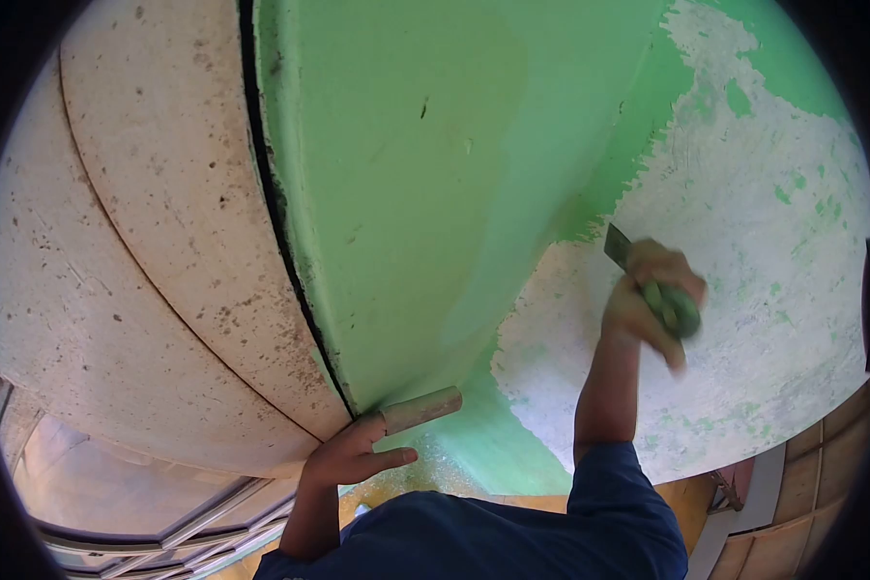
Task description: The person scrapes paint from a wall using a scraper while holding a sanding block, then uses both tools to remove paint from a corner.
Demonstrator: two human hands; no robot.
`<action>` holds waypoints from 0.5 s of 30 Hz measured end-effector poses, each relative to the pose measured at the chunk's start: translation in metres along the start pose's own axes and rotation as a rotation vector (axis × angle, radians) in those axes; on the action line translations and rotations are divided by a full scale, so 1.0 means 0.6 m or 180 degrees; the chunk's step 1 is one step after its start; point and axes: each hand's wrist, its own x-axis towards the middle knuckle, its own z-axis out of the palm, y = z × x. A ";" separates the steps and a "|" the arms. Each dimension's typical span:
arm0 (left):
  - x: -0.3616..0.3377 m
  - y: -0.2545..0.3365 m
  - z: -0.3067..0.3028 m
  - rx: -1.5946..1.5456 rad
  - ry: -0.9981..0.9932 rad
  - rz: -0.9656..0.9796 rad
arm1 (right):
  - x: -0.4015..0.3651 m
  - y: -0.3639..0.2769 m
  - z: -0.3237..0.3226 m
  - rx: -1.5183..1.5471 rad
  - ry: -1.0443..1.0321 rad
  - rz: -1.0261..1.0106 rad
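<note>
Head cam, looking up a green wall. R hand is up at the right, fist pressed tight round the green handle of a scraper. Its dark blade points up-left and sits flat to the wall, right at the edge where the green coat meets a scraped patch. That patch is whitish, bare, flecked w/ green bits, and fills most of the right side. Hand is a bit blurred.

L hand is low, near the centre-left, at the wall's corner edge. Fingers curl round the near end of a short wooden stub, which pokes out to the right. The thumb is spread loose underneath, not on the wood. Can't tell if the stub touches the wall.

A dark joint line runs down the corner. Left of it are pale pitted stone slabs. Blue sleeves sit at the bottom, a window frame at far bottom left, wood panelling at bottom right.
</note>
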 end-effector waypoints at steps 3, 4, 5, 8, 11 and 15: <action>0.003 0.000 0.000 0.0005 -0.0014 -0.0011 | 0.003 0.001 0.022 -0.0046 0.0254 0.0259; 0.002 -0.001 0.002 0.0034 -0.0003 0.0109 | 0.004 -0.011 0.018 -0.0054 0.0260 0.0266; 0.003 -0.001 0.001 0.0042 0.0011 0.0123 | 0.008 -0.027 0.014 0.0264 0.0177 0.0018; 0.001 -0.003 0.002 0.0084 0.0021 0.0179 | 0.003 -0.005 0.015 0.0221 0.0230 -0.0019; 0.004 -0.004 0.000 -0.0036 -0.0104 0.0023 | -0.009 0.019 0.018 -0.0065 0.0563 0.0680; 0.004 -0.003 0.000 0.0101 -0.0050 0.0120 | -0.008 -0.008 0.023 0.0405 -0.0098 -0.0122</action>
